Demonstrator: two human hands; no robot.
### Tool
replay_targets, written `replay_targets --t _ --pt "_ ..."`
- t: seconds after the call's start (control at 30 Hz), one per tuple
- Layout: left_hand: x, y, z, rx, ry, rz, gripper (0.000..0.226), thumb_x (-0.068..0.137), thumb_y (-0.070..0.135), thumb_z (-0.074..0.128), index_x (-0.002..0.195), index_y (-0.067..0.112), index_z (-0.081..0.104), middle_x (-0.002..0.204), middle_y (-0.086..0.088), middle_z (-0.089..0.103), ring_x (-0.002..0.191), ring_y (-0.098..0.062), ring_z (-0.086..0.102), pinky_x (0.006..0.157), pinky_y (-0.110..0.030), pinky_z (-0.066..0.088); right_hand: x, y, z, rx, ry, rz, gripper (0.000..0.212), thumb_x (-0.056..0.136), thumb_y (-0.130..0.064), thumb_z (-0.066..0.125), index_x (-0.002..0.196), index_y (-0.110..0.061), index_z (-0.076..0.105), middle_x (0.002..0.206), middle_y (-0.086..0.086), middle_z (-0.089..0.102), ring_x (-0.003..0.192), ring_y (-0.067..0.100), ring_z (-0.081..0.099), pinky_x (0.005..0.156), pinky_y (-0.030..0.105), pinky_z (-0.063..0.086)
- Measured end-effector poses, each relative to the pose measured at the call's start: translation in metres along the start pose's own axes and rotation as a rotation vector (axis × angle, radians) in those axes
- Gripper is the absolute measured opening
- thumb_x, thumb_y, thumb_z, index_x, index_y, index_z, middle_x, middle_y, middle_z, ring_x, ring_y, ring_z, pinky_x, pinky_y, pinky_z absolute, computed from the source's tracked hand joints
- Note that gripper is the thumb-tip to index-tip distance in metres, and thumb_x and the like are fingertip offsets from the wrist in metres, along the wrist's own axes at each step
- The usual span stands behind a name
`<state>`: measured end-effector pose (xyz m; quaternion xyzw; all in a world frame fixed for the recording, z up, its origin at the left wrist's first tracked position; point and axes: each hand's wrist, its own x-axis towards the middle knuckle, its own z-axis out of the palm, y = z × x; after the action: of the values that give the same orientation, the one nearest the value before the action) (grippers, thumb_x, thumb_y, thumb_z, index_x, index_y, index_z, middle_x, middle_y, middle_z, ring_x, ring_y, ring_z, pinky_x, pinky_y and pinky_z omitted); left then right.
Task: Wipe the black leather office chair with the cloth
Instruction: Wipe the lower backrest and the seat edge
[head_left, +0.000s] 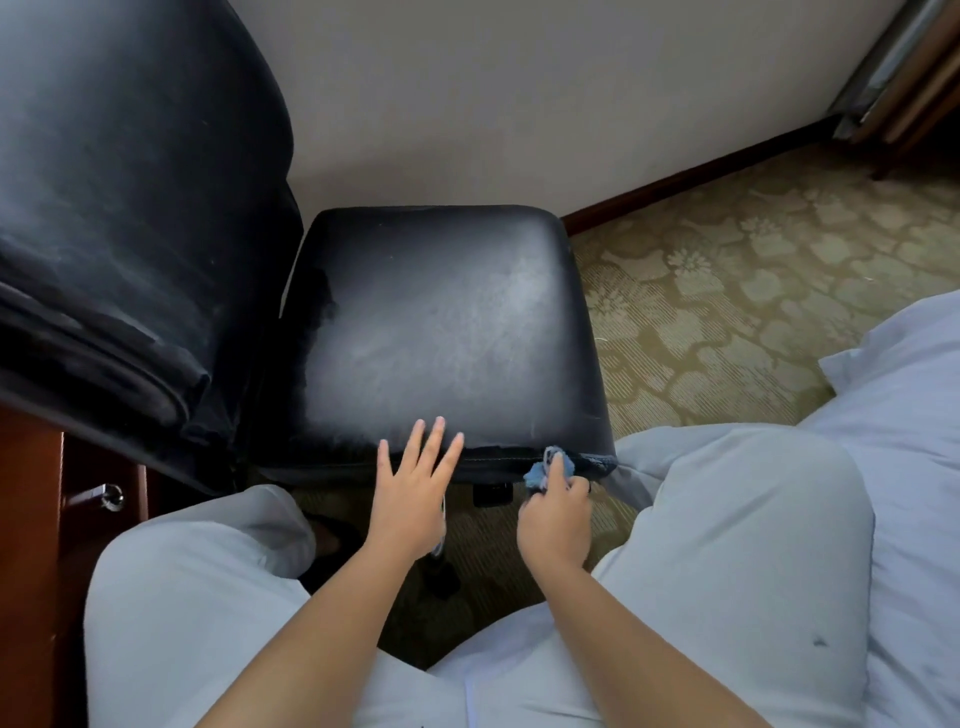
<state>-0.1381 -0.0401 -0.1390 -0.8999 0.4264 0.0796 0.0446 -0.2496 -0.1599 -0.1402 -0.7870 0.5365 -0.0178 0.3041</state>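
The black leather office chair fills the middle and left of the view. Its seat (441, 322) is dusty grey on top, and its tall backrest (119, 208) stands at the left. My left hand (413, 493) lies flat with straight, spread fingers on the seat's near edge. My right hand (556, 514) grips a small bunched blue cloth (550, 465) and presses it against the seat's near right front edge. Most of the cloth is hidden in my fist.
My knees in pale trousers (727, 545) frame the chair's front. White bedding (909, 415) lies at the right. A brown wooden cabinet with a metal handle (109, 493) stands at the lower left. Patterned carpet (727, 291) and a cream wall lie beyond.
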Motion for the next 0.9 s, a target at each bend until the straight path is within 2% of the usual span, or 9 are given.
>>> replay_targets --t 0.07,0.13,0.2,0.3,0.47,0.63,0.8,0.9 --pt "0.012 0.011 -0.006 0.003 -0.017 0.058 0.094 0.085 0.026 0.058 0.150 0.026 -0.010 0.155 -0.004 -0.021 0.145 -0.027 -0.015 0.113 -0.058 0.002 0.009 0.005 -0.006 0.040 0.018 0.108 0.060 0.098 -0.019 0.043 0.151 -0.024 0.015 0.133 0.009 0.038 0.115 0.024 0.044 0.085 0.033 0.043" --pt "0.024 0.021 -0.012 0.000 -0.048 0.083 0.091 0.087 0.024 0.054 0.149 0.027 -0.013 0.156 -0.003 -0.024 0.143 -0.026 -0.021 0.112 -0.058 -0.001 0.013 0.006 -0.009 0.028 0.025 0.123 0.061 0.098 -0.019 0.044 0.151 -0.024 0.014 0.135 0.010 0.037 0.117 0.025 0.043 0.088 0.033 0.043" --pt "0.029 0.030 -0.011 -0.003 -0.086 0.094 0.093 0.087 0.025 0.055 0.149 0.029 -0.015 0.156 -0.003 -0.024 0.143 -0.027 -0.023 0.111 -0.060 -0.004 0.011 0.005 -0.009 -0.023 0.030 0.053 0.064 0.097 -0.020 0.047 0.151 -0.024 0.014 0.133 0.009 0.037 0.116 0.023 0.043 0.088 0.029 0.043" --pt "0.030 0.032 -0.004 0.046 -0.095 0.084 0.099 0.086 0.025 0.059 0.147 0.031 -0.018 0.156 -0.002 -0.023 0.142 -0.028 -0.024 0.110 -0.062 -0.006 0.009 0.004 -0.008 -0.044 0.020 0.013 0.063 0.097 -0.021 0.047 0.151 -0.025 0.015 0.131 0.007 0.038 0.115 0.021 0.043 0.087 0.029 0.043" --pt "0.029 0.030 -0.007 0.055 -0.097 0.092 0.101 0.085 0.022 0.061 0.147 0.031 -0.018 0.157 -0.002 -0.021 0.143 -0.029 -0.021 0.111 -0.061 -0.004 0.022 0.004 -0.016 0.037 -0.004 0.189 0.063 0.097 -0.017 0.044 0.151 -0.027 0.012 0.139 0.011 0.033 0.123 0.027 0.041 0.094 0.038 0.043" --pt "0.026 0.030 -0.004 0.083 -0.090 0.073 0.103 0.085 0.022 0.061 0.146 0.031 -0.021 0.157 -0.003 -0.022 0.142 -0.028 -0.023 0.111 -0.061 -0.004 0.006 0.004 -0.008 -0.041 -0.023 0.023 0.065 0.098 -0.025 0.046 0.152 -0.028 0.010 0.134 0.008 0.035 0.118 0.023 0.043 0.092 0.032 0.044" --pt "0.025 0.026 -0.005 0.093 -0.109 0.084 0.106 0.084 0.026 0.064 0.146 0.031 -0.022 0.156 -0.003 -0.023 0.143 -0.028 -0.022 0.111 -0.060 -0.005 0.012 0.005 -0.011 0.064 -0.035 0.206 0.066 0.098 -0.023 0.045 0.151 -0.027 0.007 0.138 0.013 0.033 0.121 0.027 0.042 0.095 0.036 0.044" --pt "0.023 0.024 -0.005 0.094 -0.095 0.090 0.103 0.086 0.024 0.062 0.146 0.031 -0.021 0.157 -0.002 -0.022 0.143 -0.028 -0.022 0.111 -0.059 -0.005 0.003 0.002 -0.010 -0.080 -0.028 0.053 0.068 0.097 -0.022 0.047 0.151 -0.028 0.006 0.135 0.012 0.034 0.118 0.025 0.042 0.094 0.033 0.044"
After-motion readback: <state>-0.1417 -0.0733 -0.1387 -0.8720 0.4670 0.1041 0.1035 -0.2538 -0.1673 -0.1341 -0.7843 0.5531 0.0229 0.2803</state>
